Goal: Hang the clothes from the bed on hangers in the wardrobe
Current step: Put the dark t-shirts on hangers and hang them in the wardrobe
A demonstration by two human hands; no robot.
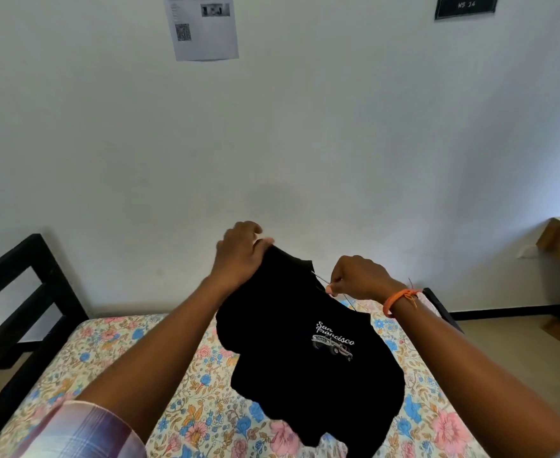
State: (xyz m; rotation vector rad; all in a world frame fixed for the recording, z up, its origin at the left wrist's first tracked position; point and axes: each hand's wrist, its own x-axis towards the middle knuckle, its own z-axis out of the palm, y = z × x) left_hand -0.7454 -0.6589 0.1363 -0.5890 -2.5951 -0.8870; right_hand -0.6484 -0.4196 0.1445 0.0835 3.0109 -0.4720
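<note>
Your left hand [239, 252] and right hand [357, 277] hold the black shirt [305, 352] over the bed [106, 352], with hanging not done.

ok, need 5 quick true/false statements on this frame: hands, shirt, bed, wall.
1. Both hands hold the black shirt above the bed. True: left hand, right hand.
2. The shirt lies flat on the bed. False: it is lifted, hanging from the hands.
3. The shirt reads "San Francisco". True.
4. The orange band is on the left wrist. False: right wrist.
5. A paper with a QR code hangs on the wall. True.
</note>
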